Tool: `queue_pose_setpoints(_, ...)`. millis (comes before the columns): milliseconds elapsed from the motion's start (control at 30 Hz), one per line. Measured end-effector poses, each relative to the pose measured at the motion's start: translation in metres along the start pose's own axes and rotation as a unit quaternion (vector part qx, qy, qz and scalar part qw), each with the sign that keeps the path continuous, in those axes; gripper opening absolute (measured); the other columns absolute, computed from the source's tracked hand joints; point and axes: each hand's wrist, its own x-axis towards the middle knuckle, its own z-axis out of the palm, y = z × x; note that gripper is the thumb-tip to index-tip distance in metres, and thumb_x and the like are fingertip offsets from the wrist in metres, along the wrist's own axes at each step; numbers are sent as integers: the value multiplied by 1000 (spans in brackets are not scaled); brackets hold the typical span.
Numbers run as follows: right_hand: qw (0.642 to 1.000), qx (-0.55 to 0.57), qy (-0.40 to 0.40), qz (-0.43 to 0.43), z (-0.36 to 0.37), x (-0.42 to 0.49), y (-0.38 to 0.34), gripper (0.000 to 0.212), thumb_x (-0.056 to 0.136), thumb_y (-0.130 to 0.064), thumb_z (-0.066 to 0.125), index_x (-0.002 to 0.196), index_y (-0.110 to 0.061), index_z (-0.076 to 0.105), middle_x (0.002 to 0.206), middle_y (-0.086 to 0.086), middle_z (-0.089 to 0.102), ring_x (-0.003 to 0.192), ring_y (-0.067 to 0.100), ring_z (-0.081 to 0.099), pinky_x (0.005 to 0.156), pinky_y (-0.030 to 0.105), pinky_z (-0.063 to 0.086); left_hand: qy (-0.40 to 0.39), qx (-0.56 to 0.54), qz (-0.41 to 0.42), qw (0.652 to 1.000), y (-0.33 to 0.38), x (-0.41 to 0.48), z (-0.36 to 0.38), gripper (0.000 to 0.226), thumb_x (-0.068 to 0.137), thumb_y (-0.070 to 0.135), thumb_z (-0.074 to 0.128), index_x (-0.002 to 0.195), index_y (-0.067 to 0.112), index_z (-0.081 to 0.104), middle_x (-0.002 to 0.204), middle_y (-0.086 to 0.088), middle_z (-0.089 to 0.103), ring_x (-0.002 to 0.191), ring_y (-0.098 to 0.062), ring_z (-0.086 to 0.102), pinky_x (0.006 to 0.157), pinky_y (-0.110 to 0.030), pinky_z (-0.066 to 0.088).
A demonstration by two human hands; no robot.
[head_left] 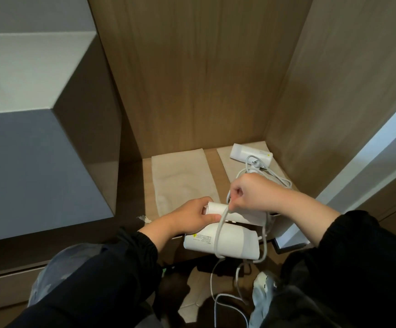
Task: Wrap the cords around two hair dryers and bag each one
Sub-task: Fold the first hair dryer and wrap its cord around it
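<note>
I have the left hand (187,217) curled round the folded handle of the white hair dryer (237,242) at the front edge of the shelf (213,174). The right hand (253,194) pinches its grey cord (218,235), which is looped over the barrel. The second hair dryer (246,153) lies in the back right corner on a beige bag (226,159). Another bag (180,178) lies flat to the left.

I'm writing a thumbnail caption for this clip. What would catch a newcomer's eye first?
Two hands at bottom centre: the left hand grips a white hair dryer by its handle while the right hand pinches its grey cord, one loop already round the body. Behind, in the back right corner of the shelf, a second hair dryer lies with a loose cord, a flat beige bag to its left.
</note>
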Motion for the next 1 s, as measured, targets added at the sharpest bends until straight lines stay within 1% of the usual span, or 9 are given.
queue_pose_setpoints(67, 1000, -14, 5, 22, -2, 1, 5, 38, 69, -45, 80, 59, -16, 57, 56, -4, 51, 53, 12, 43, 52, 26, 35, -6, -9, 6, 1000, 1, 0, -1, 28, 89, 41, 62, 102, 17, 56, 97, -11, 65, 85, -24, 59, 73, -34, 46)
queue_pose_setpoints(167, 999, -12, -3, 40, -1, 3, 11, 44, 68, -48, 80, 56, -16, 52, 52, -3, 44, 51, 14, 39, 53, 28, 33, -7, -22, 15, 1000, -1, 0, -2, 26, 89, 38, 63, 102, 17, 57, 99, -13, 65, 84, -22, 59, 73, -34, 47)
queue_pose_setpoints(333, 992, 90, -85, 23, -8, 1, 20, 19, 86, -21, 69, 68, -18, 62, 43, -16, 49, 43, 1, 43, 56, 20, 39, -10, -38, 14, 999, -6, 0, -7, 23, 90, 34, 62, 103, 16, 56, 97, -13, 63, 81, -18, 57, 71, -29, 44)
queue_pose_setpoints(433, 983, 109, -144, 16, -14, -2, 24, 22, 90, -5, 57, 86, -23, 68, 60, -9, 59, 52, -3, 51, 62, 16, 42, -22, -51, 8, 998, -10, -1, -10, 24, 92, 32, 60, 107, 13, 57, 99, -11, 63, 86, -19, 60, 73, -29, 47)
queue_pose_setpoints(500, 985, 101, -140, 11, -15, -1, 26, 23, 90, -3, 57, 91, -21, 71, 67, -15, 62, 58, -8, 54, 63, 10, 41, -28, -60, 9, 998, -12, -3, -13, 23, 92, 32, 60, 107, 14, 57, 100, -11, 64, 89, -22, 61, 75, -30, 47)
queue_pose_setpoints(567, 989, 91, -115, 15, -17, 0, 27, 20, 88, -4, 62, 86, -21, 72, 60, -20, 59, 53, -6, 52, 53, 7, 39, -39, -69, 17, 997, -13, -3, -16, 17, 93, 31, 60, 102, 18, 56, 96, -8, 62, 87, -20, 60, 74, -28, 46)
queue_pose_setpoints(700, 986, 103, -119, 53, -23, 0, 30, 7, 86, -8, 67, 80, -10, 71, 60, 1, 61, 39, 6, 47, 40, 17, 42, -57, -79, 31, 995, -13, -5, -20, 26, 85, 44, 61, 99, 22, 57, 104, -17, 63, 89, -25, 61, 77, -35, 48)
queue_pose_setpoints(833, 988, 86, -103, 72, -26, 1, 29, 19, 80, -19, 76, 74, -4, 66, 58, 7, 60, 44, 16, 49, 42, 20, 43, -89, -89, 33, 991, -15, -6, -20, 23, 88, 42, 60, 102, 23, 58, 107, -14, 63, 99, -29, 62, 81, -37, 50)
queue_pose_setpoints(1000, 990, 85, -92, 59, -24, 3, 28, 27, 77, -29, 78, 70, -9, 63, 53, 0, 59, 46, 14, 52, 46, 22, 46, -115, -123, 38, 985, -14, -8, -17, 13, 93, 38, 57, 98, 25, 57, 92, 2, 62, 81, -10, 61, 72, -25, 46)
